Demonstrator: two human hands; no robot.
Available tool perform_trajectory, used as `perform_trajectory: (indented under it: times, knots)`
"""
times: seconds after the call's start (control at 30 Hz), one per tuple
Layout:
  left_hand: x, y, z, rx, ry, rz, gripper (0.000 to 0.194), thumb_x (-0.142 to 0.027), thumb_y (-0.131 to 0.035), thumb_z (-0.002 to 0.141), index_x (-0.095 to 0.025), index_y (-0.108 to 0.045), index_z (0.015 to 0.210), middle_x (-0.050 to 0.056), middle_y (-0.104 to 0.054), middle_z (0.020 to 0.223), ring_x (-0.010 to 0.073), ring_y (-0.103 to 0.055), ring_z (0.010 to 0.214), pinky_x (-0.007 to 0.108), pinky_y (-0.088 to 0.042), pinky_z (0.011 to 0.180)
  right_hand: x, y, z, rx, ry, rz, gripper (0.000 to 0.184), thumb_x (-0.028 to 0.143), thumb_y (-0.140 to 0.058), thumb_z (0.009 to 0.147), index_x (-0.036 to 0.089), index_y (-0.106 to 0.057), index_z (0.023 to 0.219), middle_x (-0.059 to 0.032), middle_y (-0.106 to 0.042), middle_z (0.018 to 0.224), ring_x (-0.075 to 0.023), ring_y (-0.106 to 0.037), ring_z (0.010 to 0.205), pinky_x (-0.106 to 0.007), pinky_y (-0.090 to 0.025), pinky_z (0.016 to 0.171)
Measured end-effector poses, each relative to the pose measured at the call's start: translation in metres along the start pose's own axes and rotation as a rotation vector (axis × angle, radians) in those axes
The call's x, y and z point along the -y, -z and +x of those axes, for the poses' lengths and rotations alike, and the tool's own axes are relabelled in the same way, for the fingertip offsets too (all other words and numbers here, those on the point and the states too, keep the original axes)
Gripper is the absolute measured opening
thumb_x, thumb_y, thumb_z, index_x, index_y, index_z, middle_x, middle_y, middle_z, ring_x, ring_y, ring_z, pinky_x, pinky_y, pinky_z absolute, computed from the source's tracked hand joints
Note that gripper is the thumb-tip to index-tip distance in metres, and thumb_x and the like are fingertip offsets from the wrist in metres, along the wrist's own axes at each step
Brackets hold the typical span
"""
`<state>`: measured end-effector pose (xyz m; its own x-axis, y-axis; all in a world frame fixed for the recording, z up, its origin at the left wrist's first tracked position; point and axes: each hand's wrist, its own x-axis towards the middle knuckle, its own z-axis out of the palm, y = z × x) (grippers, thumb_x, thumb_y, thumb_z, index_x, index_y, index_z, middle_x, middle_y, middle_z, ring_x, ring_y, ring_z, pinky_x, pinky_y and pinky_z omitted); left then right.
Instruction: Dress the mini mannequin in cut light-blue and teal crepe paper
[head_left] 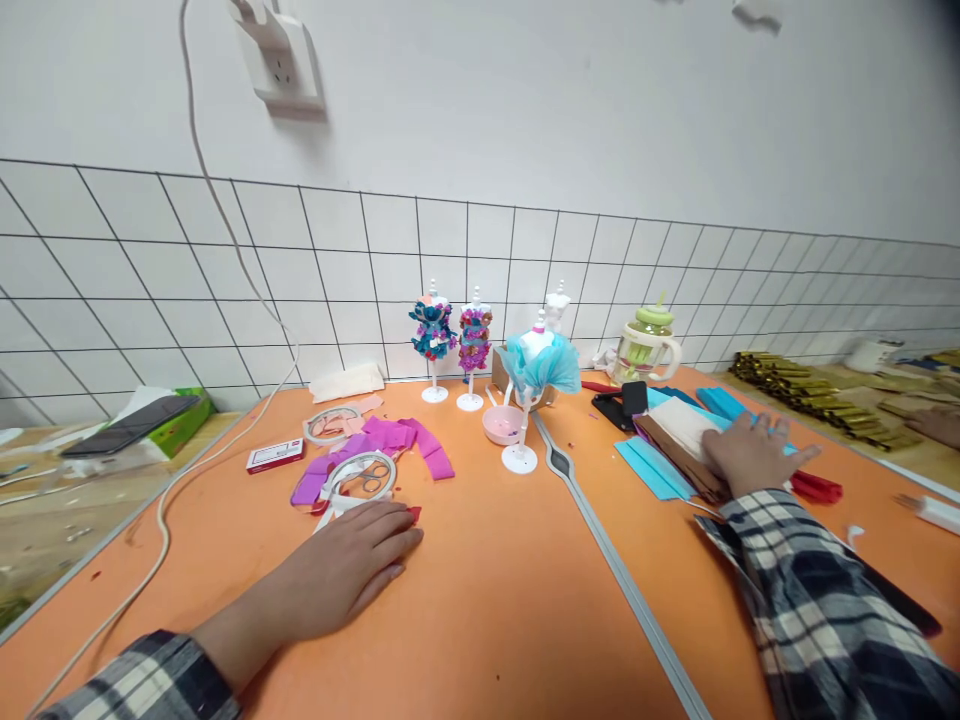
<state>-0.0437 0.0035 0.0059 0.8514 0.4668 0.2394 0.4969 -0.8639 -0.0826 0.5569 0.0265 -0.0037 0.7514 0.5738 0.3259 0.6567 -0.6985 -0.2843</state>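
My left hand (358, 560) lies flat on the orange table, fingers stretched out, beside a white tape roll (337, 478) and a red scrap (415, 514). Scissors (373, 480) show inside the roll's ring, and purple and magenta crepe paper strips (390, 434) lie behind it. Over at the right, my right hand (754, 455) rests with spread fingers on a pile of folded paper, among it a white piece (686, 425) and a blue piece (654, 468). In the middle stands a small white dress form (519, 458) wearing ruffled light-blue material (544, 365).
Behind are two decorated dress forms (433, 330) (475, 340), a bare one (557, 305), a pink bowl (502, 425) and a lidded jug (646, 345). A white cable (161, 520) crosses the left side. Another person's hand (937, 424) shows at the far right edge.
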Motion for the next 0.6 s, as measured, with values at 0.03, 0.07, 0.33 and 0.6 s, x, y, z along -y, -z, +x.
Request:
perform_trajectory:
  times: [0.03,0.07,0.33,0.6]
  knots:
    - [0.0,0.0,0.0,0.0,0.0,-0.004,0.032,-0.031,-0.05,0.103,-0.026,-0.064,0.131,0.008,-0.07,0.135,0.0267,-0.063,0.125,0.043,-0.049,0.109,-0.001,-0.002,0.003,0.048,-0.005,-0.013,0.061,0.039,-0.039,0.095,0.009,-0.048,0.147,-0.028,-0.043,0.155,-0.0396,-0.024,0.152,-0.061,-0.03,0.108]
    - [0.0,0.001,0.001,-0.004,-0.001,-0.008,0.032,-0.031,-0.05,0.103,-0.026,-0.064,0.132,0.008,-0.069,0.135,0.0266,-0.063,0.125,0.043,-0.049,0.11,0.0,-0.003,0.006,0.099,-0.012,-0.029,0.059,0.041,-0.041,0.094,0.01,-0.053,0.142,-0.0288,-0.051,0.148,-0.0425,-0.033,0.147,-0.063,-0.029,0.106]
    - [0.006,-0.005,0.001,-0.011,-0.037,0.029,0.035,-0.03,-0.05,0.102,-0.025,-0.062,0.135,0.008,-0.068,0.138,0.0272,-0.061,0.128,0.042,-0.047,0.11,0.01,0.005,0.009,0.181,0.129,-0.186,0.057,0.046,-0.032,0.099,0.011,-0.076,0.103,-0.0266,-0.069,0.118,-0.0429,-0.058,0.121,-0.061,-0.027,0.111]
    - [0.007,-0.008,-0.003,0.002,-0.027,0.022,0.036,-0.032,-0.051,0.102,-0.026,-0.061,0.137,0.008,-0.067,0.141,0.0273,-0.06,0.129,0.042,-0.047,0.111,0.009,0.0,0.014,0.21,0.1,-0.096,0.052,0.031,-0.031,0.098,0.008,-0.065,0.129,-0.0279,-0.07,0.116,-0.0408,-0.069,0.1,-0.046,-0.051,0.076]
